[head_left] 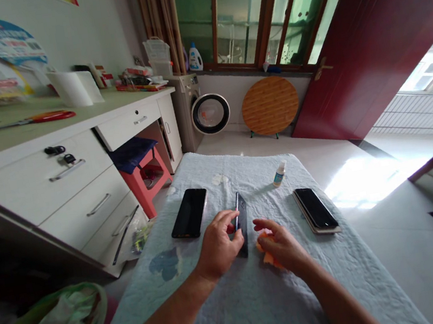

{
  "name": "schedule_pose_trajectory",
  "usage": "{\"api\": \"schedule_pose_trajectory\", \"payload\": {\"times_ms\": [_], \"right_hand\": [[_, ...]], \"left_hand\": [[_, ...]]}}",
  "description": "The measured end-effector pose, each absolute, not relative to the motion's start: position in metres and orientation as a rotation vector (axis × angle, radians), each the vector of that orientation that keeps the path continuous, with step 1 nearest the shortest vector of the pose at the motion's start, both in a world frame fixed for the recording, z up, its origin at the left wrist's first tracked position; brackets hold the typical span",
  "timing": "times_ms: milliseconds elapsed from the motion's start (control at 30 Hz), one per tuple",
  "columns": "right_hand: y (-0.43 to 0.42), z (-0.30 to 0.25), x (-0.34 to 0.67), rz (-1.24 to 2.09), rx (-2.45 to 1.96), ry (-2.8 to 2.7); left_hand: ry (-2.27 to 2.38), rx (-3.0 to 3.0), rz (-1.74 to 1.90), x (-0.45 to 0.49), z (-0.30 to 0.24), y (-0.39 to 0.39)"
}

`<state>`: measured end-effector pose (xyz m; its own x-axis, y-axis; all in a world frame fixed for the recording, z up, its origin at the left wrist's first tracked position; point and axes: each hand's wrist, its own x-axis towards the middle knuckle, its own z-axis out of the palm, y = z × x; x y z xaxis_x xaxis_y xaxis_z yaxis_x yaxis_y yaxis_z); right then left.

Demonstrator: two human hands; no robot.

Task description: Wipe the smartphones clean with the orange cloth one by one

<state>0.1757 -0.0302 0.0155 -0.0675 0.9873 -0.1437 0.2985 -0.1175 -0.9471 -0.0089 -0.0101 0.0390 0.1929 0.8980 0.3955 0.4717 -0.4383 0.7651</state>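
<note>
My left hand (220,242) grips a dark smartphone (242,218) by its side, tilting it up on edge above the light blue quilted cover (240,311). Just to the right, my right hand (282,243) is closed around an orange cloth (267,255), close to the phone but apart from it. A second black smartphone (190,213) lies flat at the left, screen up. On the right, another black phone (316,207) rests on top of a pale flat case or device. Beyond the hands stands a small spray bottle (280,174) with a white cap.
A white desk (137,106) with drawers runs along the left, a pink stool (143,179) under it. A waste bin (101,317) stands at the lower left. Farther back are a washing machine with its round door (211,114) ajar and a round wooden board (270,105).
</note>
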Motion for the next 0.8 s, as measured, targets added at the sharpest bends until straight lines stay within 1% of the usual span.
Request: {"api": "schedule_pose_trajectory", "payload": {"times_ms": [133, 367, 633, 800], "right_hand": [[-0.033, 0.019, 0.176, 1.296, -1.528, -1.38], [-0.035, 0.028, 0.176, 1.423, -1.461, -1.309], [-0.032, 0.033, 0.179, 1.412, -1.426, -1.192], [-0.031, 0.03, 0.181, 1.341, -1.561, -1.217]], "left_hand": [[1.347, 1.98, 1.147, -0.01, 0.036, -0.008], [1.406, 1.916, 1.076, -0.01, 0.034, -0.006], [1.368, 1.87, 0.999, -0.007, 0.02, -0.007], [1.33, 1.827, 0.944, -0.003, 0.016, -0.009]]}}
